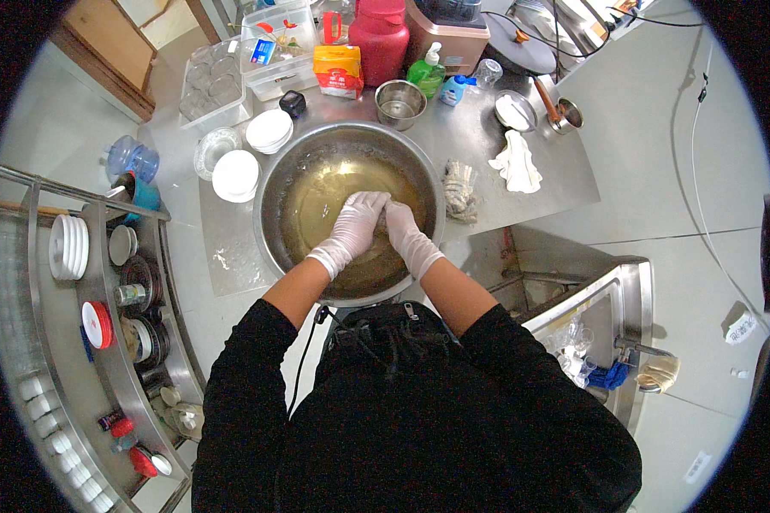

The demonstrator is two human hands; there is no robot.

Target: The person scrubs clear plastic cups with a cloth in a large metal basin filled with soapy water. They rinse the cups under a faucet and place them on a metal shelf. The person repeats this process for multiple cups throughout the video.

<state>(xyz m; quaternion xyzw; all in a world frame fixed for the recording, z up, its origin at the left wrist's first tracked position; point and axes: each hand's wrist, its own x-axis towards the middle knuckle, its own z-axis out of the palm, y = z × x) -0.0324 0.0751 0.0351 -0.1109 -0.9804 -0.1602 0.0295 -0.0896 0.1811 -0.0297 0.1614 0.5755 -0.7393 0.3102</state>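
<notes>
A wide metal basin (350, 133) holding yellowish liquid stands on the steel table (481, 205) before me. Both hands wear thin whitish gloves and meet inside the basin, right of its middle. My left hand (353, 224) has its fingers together, its fingertips against my right hand (405, 232). Whether anything is between them is hidden. Stacked white bowls (269, 130) and white plates (236, 175) are left of the basin. Grey work gloves (460, 192) lie close to its right rim. A small metal pot (400, 104) stands behind it.
Behind stand a red jug (378, 38), a green pump bottle (427, 74) and a plastic bin of glasses (212, 90). A white cloth (517, 163) lies at right. A steel sink (616, 301) with glassware is at lower right, a dish rack (96, 256) at left.
</notes>
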